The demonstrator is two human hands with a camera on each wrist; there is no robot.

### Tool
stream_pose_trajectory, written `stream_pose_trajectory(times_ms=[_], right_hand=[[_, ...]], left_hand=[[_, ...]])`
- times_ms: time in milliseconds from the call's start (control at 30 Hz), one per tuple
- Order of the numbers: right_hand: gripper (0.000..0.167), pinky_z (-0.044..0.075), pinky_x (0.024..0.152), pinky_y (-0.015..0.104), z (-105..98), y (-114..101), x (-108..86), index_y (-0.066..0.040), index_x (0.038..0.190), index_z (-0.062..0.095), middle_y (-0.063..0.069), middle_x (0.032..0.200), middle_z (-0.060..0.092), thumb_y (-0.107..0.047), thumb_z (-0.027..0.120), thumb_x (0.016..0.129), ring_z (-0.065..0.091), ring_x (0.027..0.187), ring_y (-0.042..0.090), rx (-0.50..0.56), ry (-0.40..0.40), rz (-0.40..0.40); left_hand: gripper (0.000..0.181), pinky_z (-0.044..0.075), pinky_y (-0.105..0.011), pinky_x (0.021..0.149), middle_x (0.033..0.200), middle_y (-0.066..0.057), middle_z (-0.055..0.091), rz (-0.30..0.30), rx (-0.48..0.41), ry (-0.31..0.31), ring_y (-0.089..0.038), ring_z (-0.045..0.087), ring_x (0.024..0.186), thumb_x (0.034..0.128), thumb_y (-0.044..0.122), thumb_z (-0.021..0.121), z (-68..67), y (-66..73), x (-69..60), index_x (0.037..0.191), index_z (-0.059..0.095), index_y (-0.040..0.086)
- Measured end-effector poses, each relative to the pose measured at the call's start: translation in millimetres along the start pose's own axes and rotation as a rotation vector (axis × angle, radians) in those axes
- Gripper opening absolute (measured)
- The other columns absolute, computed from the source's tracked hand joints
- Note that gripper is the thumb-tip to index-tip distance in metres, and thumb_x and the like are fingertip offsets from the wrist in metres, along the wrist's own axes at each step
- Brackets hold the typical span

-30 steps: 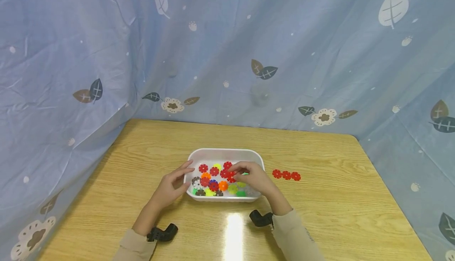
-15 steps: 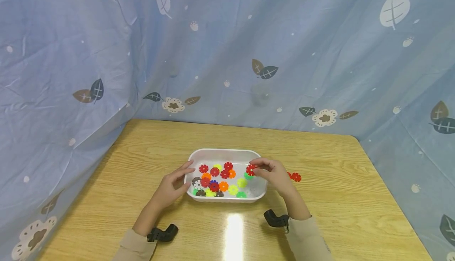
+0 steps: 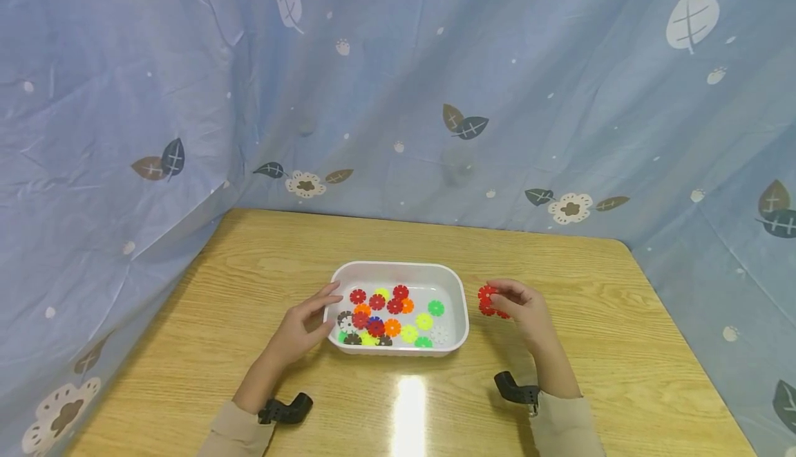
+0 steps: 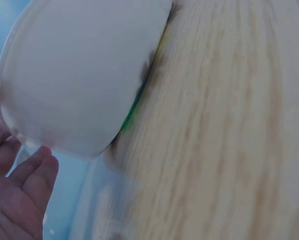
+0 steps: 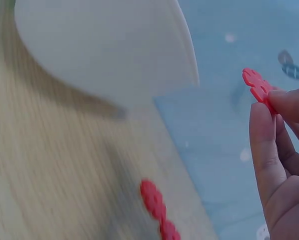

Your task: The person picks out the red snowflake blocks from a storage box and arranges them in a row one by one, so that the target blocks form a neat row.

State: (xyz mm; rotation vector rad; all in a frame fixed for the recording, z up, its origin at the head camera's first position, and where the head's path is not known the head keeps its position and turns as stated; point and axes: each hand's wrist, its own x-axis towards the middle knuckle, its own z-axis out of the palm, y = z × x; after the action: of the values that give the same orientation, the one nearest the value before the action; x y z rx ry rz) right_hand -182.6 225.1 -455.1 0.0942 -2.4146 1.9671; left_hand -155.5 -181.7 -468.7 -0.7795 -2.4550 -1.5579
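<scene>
Right of the white tray [image 3: 398, 350], the right hand [image 3: 527, 313] pinches a thin, notched red disc [image 5: 256, 86]; the left hand [image 3: 302, 327] spreads at the tray's left end.

Wood-grain table [image 3: 597, 346] under a white tray [image 3: 417, 274] and a row of red discs [image 5: 153, 200].

Smooth white plastic with a slight gloss forms the tray [image 3: 435, 277], mid-frame in the head view. At the right-wrist view's right, the red disc [image 5: 253, 79] looks like moulded plastic. The tabletop [image 3: 560, 270] shows wood grain — shiny, glaring at lower centre. Creased, matt cloth [image 3: 373, 63] fills the upper half.
</scene>
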Motion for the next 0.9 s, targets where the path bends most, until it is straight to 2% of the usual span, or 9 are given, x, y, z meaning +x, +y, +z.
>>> stream_pose_trajectory(times_ms=[300,400,533,633,767,900], right_hand=[[0.033,0.055,0.075,0.015,-25.6,16.7,-7.4,0.012,0.119,0.055,-0.018,0.098,0.065,-0.003,0.06,0.091,0.06,0.087,-0.004,0.075,0.059,0.016],[0.036,0.055,0.074,0.015,-34.0,23.0,-8.3,0.013,0.121,0.054,-0.017,0.097,0.065,-0.007,0.061,0.092,0.061,0.086,-0.003,0.077,0.088,0.038],[0.039,0.054,0.075,0.014,-43.3,31.3,-9.5,0.01,0.121,0.056,-0.017,0.095,0.064,-0.013,0.064,0.09,0.061,0.086,-0.001,0.083,0.144,0.089],[0.035,0.054,0.076,0.013,-48.1,36.6,-10.0,0.007,0.118,0.06,-0.017,0.094,0.064,-0.012,0.066,0.089,0.06,0.086,-0.001,0.115,0.174,0.121],[0.03,0.056,0.075,0.015,-53.2,42.0,-11.2,0.004,0.114,0.063,-0.015,0.093,0.065,-0.01,0.066,0.088,0.062,0.084,-0.001,0.167,0.205,0.137],[0.029,0.055,0.075,0.014,-57.3,46.0,-12.9,0.002,0.113,0.065,-0.017,0.093,0.066,-0.011,0.067,0.087,0.063,0.083,-0.003,0.152,0.247,0.146]], left_hand=[[0.034,0.036,-0.016,0.102,0.142,-0.029,0.041,-0.02,0.0,0.001,-0.047,0.035,0.131,0.0847,-0.007,0.062,-0.8,1.3,-0.1,0.119,0.06,-0.005],[0.034,0.036,-0.016,0.102,0.142,-0.029,0.041,-0.028,-0.001,-0.005,-0.047,0.035,0.132,0.0853,-0.006,0.062,-1.2,2.4,0.0,0.119,0.059,-0.005],[0.034,0.035,-0.014,0.102,0.142,-0.029,0.041,-0.034,-0.002,-0.005,-0.047,0.034,0.132,0.0851,-0.006,0.062,-1.0,3.7,0.7,0.119,0.059,-0.005],[0.035,0.034,-0.014,0.102,0.142,-0.029,0.041,-0.031,-0.003,-0.003,-0.047,0.035,0.131,0.0843,-0.007,0.062,-0.7,3.9,1.0,0.119,0.06,-0.005],[0.035,0.035,-0.014,0.101,0.142,-0.029,0.042,-0.025,0.003,-0.001,-0.047,0.035,0.131,0.084,-0.007,0.063,-0.2,3.4,0.9,0.119,0.06,-0.005],[0.035,0.034,-0.014,0.102,0.142,-0.029,0.041,-0.019,-0.002,0.0,-0.047,0.035,0.131,0.0844,-0.007,0.062,-0.3,2.9,0.7,0.119,0.06,-0.006]])
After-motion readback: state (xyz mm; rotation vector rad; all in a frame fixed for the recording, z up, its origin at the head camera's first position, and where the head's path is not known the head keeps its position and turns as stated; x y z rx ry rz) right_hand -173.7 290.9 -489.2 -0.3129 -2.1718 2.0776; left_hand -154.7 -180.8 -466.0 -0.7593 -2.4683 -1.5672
